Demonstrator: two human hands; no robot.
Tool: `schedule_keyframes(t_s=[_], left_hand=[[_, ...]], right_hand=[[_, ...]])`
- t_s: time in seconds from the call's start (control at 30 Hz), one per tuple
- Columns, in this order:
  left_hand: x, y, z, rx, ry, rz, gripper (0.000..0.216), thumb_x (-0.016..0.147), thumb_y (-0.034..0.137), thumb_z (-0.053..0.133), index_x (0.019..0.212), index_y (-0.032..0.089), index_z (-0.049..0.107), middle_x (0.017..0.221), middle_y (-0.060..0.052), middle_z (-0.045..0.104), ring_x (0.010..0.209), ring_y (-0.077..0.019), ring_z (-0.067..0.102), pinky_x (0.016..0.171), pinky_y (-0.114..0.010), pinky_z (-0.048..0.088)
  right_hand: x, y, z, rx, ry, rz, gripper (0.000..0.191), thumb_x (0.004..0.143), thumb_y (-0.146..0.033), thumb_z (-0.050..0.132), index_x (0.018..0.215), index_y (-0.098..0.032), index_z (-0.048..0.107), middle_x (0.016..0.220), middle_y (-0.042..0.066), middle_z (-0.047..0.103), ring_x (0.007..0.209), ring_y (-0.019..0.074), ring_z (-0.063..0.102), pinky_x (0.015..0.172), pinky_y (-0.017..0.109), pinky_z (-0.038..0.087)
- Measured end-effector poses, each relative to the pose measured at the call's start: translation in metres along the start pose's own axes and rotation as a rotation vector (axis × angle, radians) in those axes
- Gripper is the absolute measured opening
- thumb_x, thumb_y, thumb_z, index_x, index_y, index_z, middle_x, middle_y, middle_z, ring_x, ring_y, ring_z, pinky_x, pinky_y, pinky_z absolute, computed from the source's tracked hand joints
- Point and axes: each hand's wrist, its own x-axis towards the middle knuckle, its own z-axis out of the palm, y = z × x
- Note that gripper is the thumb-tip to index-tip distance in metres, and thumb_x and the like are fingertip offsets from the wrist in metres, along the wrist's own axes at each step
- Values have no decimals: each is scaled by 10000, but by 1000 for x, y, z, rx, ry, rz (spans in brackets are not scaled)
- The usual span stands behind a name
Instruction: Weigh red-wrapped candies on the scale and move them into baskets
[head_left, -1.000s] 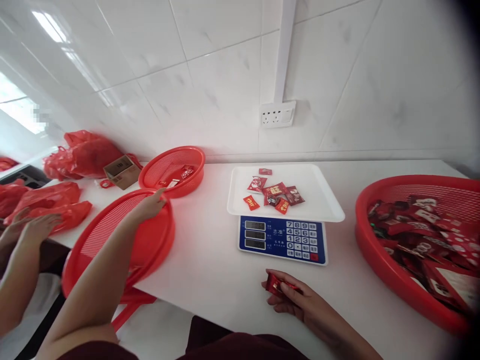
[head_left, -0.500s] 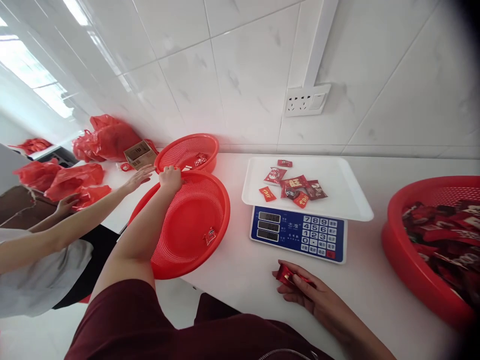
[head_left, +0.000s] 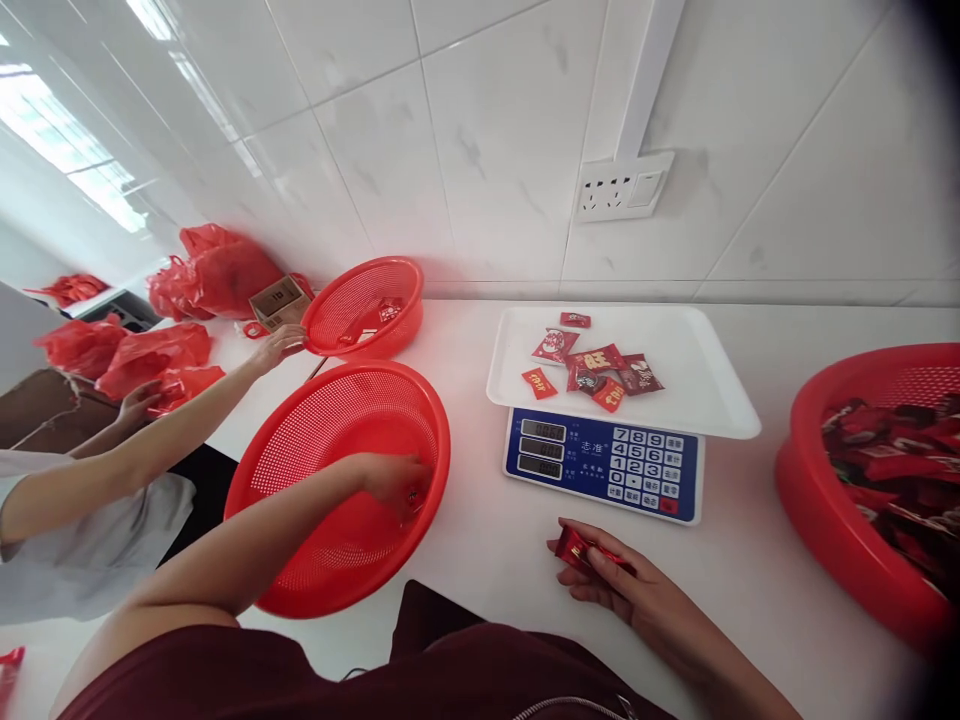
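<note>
My left hand [head_left: 396,480] reaches down inside the near red basket [head_left: 300,470], fingers curled over a small red candy packet that is mostly hidden beneath them. My right hand [head_left: 611,585] rests on the white counter in front of the scale, closed on a red candy packet [head_left: 574,547]. The blue scale [head_left: 604,462] carries a white tray [head_left: 675,385] with several red candy packets [head_left: 592,365] on it.
A second red basket [head_left: 352,300] with a few packets stands behind the near one. A big red basket [head_left: 840,520] full of packets sits at the right. Another person's hands [head_left: 277,345] reach in from the left by red bags [head_left: 217,270] and a cardboard box [head_left: 279,302].
My left hand let go of the near basket's far rim and dropped inside it onto the packet. The basket slid further onto the counter. My right hand stayed put.
</note>
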Motion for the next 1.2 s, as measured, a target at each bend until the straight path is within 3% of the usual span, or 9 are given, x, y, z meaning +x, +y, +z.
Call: schedule_keyframes(t_s=[0.13,0.23,0.37,0.53,0.67,0.83,1.0,1.2], left_hand=[[1,1,14,-80,82,14,156,541,163,687,677,196,617,845,-16,588,740,-174,548,582,-233,420],[3,-4,11,-192,232,-15,114,545,154,674,602,182,578,782,-8,567,672,-148,517,570,-236,393],[1,-24,-9,-456,481,-104,183,672,316,648,674,180,527,648,6,517,579,-133,498,520,-239,385],[-14,-55,-32,-855,668,-92,348,811,514,517,855,169,525,634,11,514,512,-94,492,498,-224,422],[-28,-67,-41,-1068,767,-39,304,783,455,602,854,164,548,743,-26,576,622,-107,567,610,-249,496],[-34,-63,-45,-1173,810,-35,299,657,310,756,842,163,572,797,-39,628,711,-139,613,740,-306,524],[-13,-53,-45,-1138,791,-67,309,618,275,773,831,150,587,821,-29,634,725,-150,625,753,-341,529],[35,-61,-74,-1050,987,-109,249,651,160,712,813,156,523,706,28,559,652,-101,570,674,-269,520]], right_hand=[[1,2,-2,-34,-26,-12,492,766,-480,645,1194,-243,600,1223,108,595,907,220,637,864,413,508],[1,3,-4,-45,-31,-20,495,769,-482,641,1199,-241,594,1229,110,591,911,219,634,870,416,505],[1,3,-4,-65,-29,-20,540,752,-503,649,1211,-226,582,1229,121,589,913,226,634,873,423,502],[-1,3,2,-65,21,-39,535,753,-519,634,1194,-219,591,1198,116,608,888,219,639,852,404,507],[-1,4,3,-82,29,-50,541,748,-531,630,1186,-216,601,1190,119,611,880,220,637,847,409,505],[4,8,-5,-96,-34,-56,522,772,-523,611,1210,-239,591,1199,112,599,905,214,629,871,424,488],[6,9,-8,-105,-67,-58,548,778,-522,606,1236,-224,565,1195,112,594,909,196,625,862,403,490],[5,7,-3,-58,-40,-82,506,778,-498,620,1196,-215,580,1146,104,612,872,181,630,828,380,493]])
